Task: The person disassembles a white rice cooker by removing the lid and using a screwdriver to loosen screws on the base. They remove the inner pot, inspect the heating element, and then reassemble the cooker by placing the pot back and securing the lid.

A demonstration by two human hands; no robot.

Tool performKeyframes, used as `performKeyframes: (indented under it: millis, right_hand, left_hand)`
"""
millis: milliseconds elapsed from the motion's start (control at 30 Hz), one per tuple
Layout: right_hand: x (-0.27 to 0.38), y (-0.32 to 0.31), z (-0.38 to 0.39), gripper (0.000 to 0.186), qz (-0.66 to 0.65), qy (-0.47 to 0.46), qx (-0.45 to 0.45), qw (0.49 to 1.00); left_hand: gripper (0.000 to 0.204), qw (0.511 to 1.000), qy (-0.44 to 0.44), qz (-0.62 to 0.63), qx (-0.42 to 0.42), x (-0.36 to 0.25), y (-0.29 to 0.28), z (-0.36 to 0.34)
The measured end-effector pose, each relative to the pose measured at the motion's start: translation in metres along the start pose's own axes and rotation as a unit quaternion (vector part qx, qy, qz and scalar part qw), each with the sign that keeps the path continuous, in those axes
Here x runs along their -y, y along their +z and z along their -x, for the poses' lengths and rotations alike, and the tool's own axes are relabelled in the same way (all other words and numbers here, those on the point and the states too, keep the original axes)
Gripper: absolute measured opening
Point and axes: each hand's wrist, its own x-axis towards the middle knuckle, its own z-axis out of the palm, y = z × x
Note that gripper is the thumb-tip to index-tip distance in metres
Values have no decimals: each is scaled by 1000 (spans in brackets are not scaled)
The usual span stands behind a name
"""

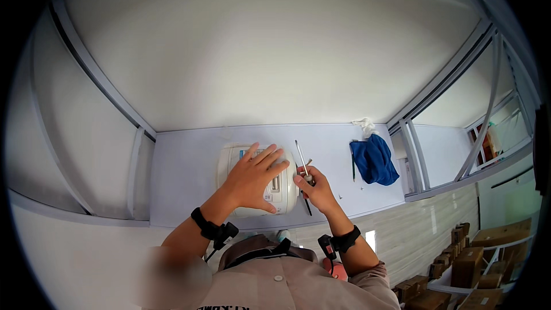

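Note:
A white rice cooker sits on the pale worktop in front of me. My left hand rests spread across its lid, fingers apart. Just right of the cooker, my right hand grips a screwdriver, its metal shaft pointing away from me and its handle partly hidden by my fingers. A dark thin object shows below that hand, beside the cooker; what it is, I cannot tell.
A crumpled blue cloth lies at the right, a white crumpled item behind it. A thin dark green stick and small loose pieces lie nearby. Framed panels flank the worktop. Cardboard boxes stand at the lower right.

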Motion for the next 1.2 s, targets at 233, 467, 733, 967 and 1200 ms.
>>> performKeyframes:
  millis: [233,467,733,967,1200]
  right_hand:
    - [-9,5,2,34,6,-32,21,999]
    - [-12,5,-5,33,19,-32,13,999]
    - [14,9,-15,47,127,-108,-28,986]
    - [37,8,-31,72,225,-140,17,964]
    - [75,27,-25,66,362,-104,30,926]
  left_hand:
    - [103,997,-48,-1,-57,-3,-6,10]
    - [78,974,-156,-27,-162,0,5,14]
    - [70,972,-163,-4,-169,-27,20,-6]
    - [70,972,-162,-14,-171,-31,22,-7]
    - [70,964,-164,-26,-208,-33,26,-5]
